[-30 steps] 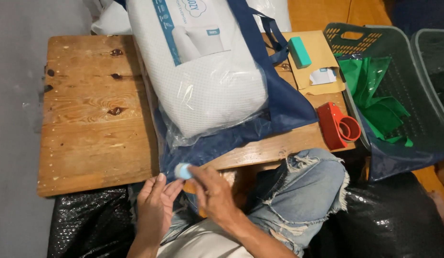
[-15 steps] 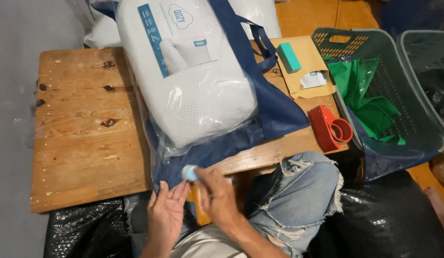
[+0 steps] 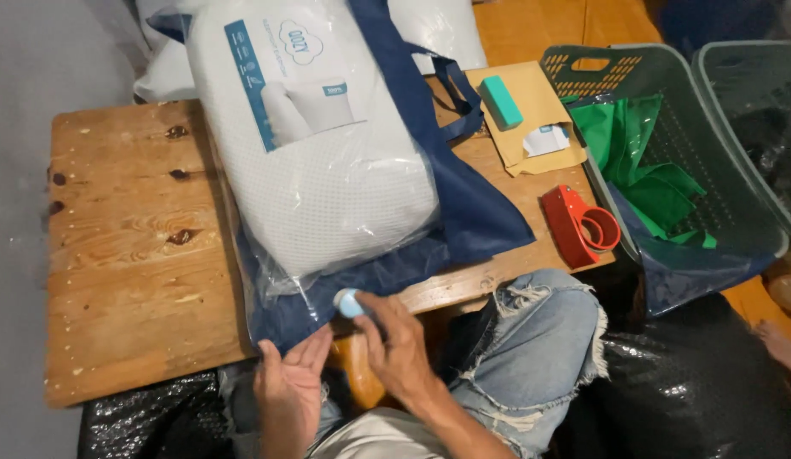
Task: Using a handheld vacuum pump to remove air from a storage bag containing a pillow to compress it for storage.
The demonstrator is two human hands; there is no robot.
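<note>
The small pale-blue object (image 3: pixel 348 303), rounded and perhaps a cap or roll, sits at the near edge of the surface (image 3: pixel 132 255), touching the lower hem of the navy bag (image 3: pixel 480 212). The right hand (image 3: pixel 400 348) has its grip pinched together on the object between thumb and fingertips. The left hand (image 3: pixel 292 384) lies just beside, fingers apart and palm up, holding nothing, touching the bag's corner.

To handle this well, I judge the pinch should stay firm and low, while the left hand pins the bag's hem flat so the cloth does not slide off the edge. The wrapped white pillow (image 3: pixel 319 153) lies on the bag and weighs it down. Farther off are a red tape dispenser (image 3: pixel 578 225), a teal block (image 3: pixel 501 102) on a brown envelope (image 3: pixel 540 144), and a basket (image 3: pixel 736 195) holding green cloth (image 3: pixel 642 170).
</note>
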